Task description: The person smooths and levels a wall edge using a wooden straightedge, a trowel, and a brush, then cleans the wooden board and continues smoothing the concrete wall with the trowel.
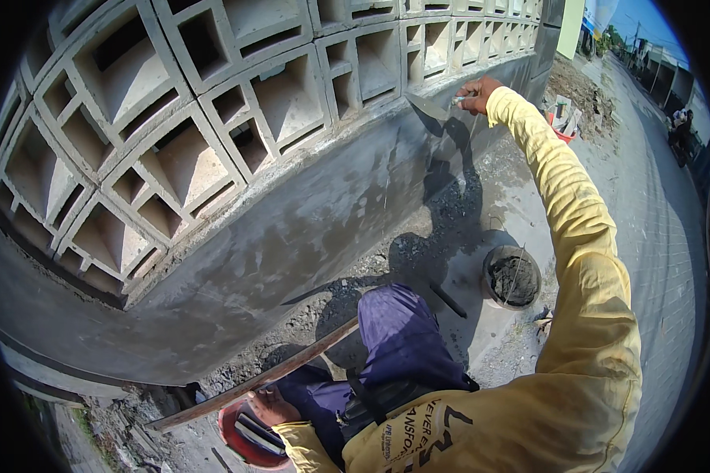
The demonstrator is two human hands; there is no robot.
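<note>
My right hand (pixel 478 95), at the end of an outstretched arm, is closed round the handle of a pointed trowel (pixel 427 107). The trowel's blade lies against the top of the grey plastered wall (pixel 292 236), just under the patterned openwork blocks (pixel 288 98). Low down, my left hand (pixel 273 406) grips a long wooden board (pixel 237 392), which slants from the lower left up to my bent knee. Part of that hand's grip is hidden. Right beside it stands a red tub (pixel 233 437) holding dark flat-edged pieces.
A bucket of wet grey mortar (pixel 514 277) stands on the ground to my right. Near it lies a short dark bar (pixel 448 301). Farther off are a red container (pixel 564 135) with scraps and a heap of soil (pixel 580 91). A rider on a motorcycle (pixel 681 138) is on the road.
</note>
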